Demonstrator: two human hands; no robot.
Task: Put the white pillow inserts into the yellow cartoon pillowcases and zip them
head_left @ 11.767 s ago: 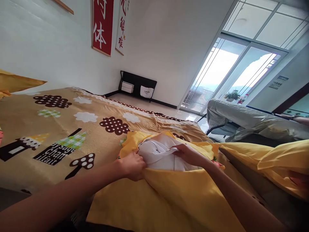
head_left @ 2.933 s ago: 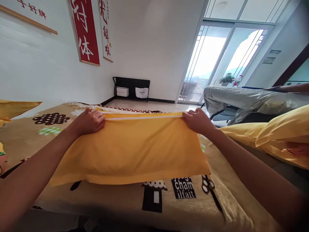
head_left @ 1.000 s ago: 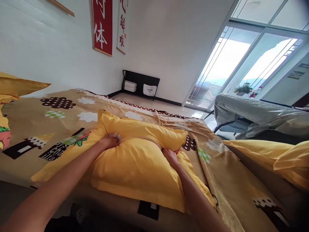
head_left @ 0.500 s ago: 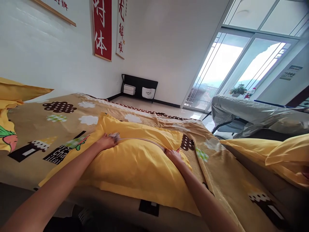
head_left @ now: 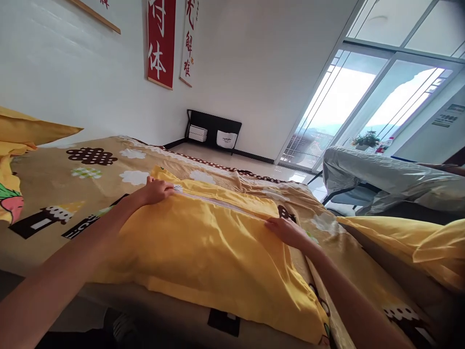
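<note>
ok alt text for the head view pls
Two bare hands hold the far edge of a yellow pillow on a patterned bedspread: left hand at one corner, right hand at the other.

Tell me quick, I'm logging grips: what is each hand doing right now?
Left hand: closed on the far left corner of the yellow pillowcase.
Right hand: resting on its far right end; grip cannot be told.
</note>
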